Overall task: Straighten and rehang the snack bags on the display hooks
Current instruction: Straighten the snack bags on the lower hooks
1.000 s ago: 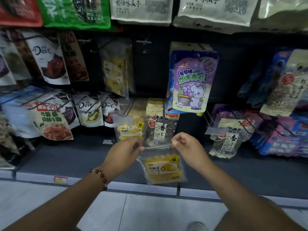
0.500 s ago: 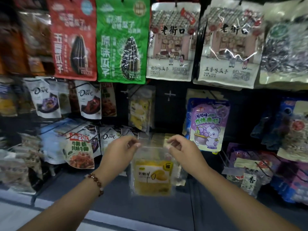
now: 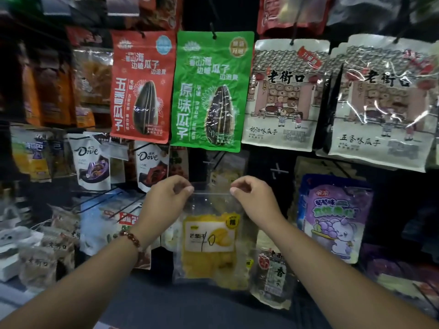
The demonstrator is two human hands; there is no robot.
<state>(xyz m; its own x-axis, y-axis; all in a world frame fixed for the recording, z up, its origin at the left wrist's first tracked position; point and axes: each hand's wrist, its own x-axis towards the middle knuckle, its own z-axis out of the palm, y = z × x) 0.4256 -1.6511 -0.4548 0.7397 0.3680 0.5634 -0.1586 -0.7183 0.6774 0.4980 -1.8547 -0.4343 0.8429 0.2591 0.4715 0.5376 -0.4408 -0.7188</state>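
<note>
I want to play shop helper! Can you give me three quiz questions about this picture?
1. True or false: both hands pinch the top edge of the clear mango bag.
2. Which wrist wears the bead bracelet? A left, B right.
3. What colour is the seed bag hanging straight above the mango bag?

Key:
1. True: left hand, right hand.
2. A.
3. Green.

- Two hands: left hand (image 3: 166,200), right hand (image 3: 255,201).
- One mango bag (image 3: 211,241) between them.
- Two Dove pouches (image 3: 91,160) up-left of the left hand.
- Two cream seed bags (image 3: 285,96) above the right hand.
</note>
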